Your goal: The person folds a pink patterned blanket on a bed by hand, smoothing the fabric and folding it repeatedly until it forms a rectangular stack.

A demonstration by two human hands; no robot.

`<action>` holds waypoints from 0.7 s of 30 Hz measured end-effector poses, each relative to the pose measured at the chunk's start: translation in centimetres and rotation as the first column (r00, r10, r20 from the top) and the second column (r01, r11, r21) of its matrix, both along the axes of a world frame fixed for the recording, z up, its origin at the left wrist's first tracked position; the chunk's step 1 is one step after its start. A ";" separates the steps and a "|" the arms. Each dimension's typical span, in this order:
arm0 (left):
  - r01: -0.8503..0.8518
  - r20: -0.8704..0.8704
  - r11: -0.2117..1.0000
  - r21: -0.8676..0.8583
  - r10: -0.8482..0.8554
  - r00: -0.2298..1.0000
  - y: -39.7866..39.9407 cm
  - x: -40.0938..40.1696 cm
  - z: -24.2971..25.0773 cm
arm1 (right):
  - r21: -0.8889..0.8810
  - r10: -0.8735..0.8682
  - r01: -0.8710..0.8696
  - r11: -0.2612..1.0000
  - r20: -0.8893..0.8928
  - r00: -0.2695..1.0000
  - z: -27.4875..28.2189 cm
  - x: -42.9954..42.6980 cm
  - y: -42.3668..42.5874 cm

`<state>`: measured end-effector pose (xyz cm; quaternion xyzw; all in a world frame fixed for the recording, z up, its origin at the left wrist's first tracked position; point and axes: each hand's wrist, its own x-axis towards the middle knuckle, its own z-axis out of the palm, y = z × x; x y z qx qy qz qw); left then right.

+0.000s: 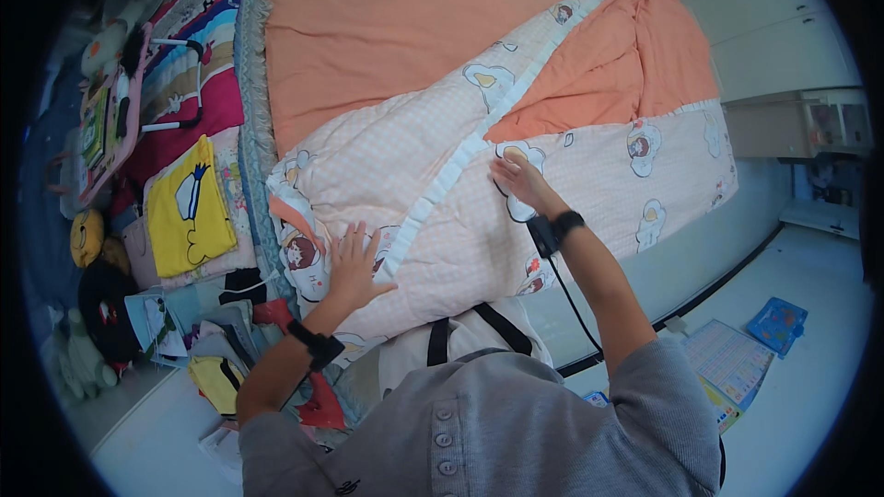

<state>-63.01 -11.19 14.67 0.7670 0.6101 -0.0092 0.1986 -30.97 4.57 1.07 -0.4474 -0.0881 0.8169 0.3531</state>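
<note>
A quilt (442,221) with a pale checked, cartoon-printed side and an orange side lies partly folded over the near end of a bed. My left hand (353,268) rests on its near left corner, fingers spread, beside a white trim band that runs diagonally across the fold. Near the quilt's middle, my right hand (521,183) is on or just over the printed side, fingers apart and holding nothing. Behind the fold stretches an orange bed sheet (414,21). The quilt's orange side (594,76) shows in a triangle at the right.
Left of the bed's lace edging (259,117) lie a folded yellow cloth (193,214), a folding table (138,96) and plush toys. A bag with black straps (456,342) stands between me and the bed. Pale cabinets (773,27) line the right; a printed sheet (732,359) lies there.
</note>
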 end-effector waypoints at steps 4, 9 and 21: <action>-0.041 -0.151 0.999 -0.022 0.037 0.988 -2.8 -1.5 -5.6 | -0.164 -0.151 0.151 0.975 0.016 0.988 -2.1 -3.3 4.3; -0.444 0.133 0.888 -0.118 0.457 0.879 -0.4 -4.1 -2.4 | -0.302 -0.139 0.105 0.948 -0.092 0.986 -4.7 -4.4 9.9; -0.265 0.244 0.948 0.179 0.218 0.945 4.9 -6.6 16.7 | 0.724 -0.041 -0.523 0.450 0.602 0.798 3.4 1.7 23.3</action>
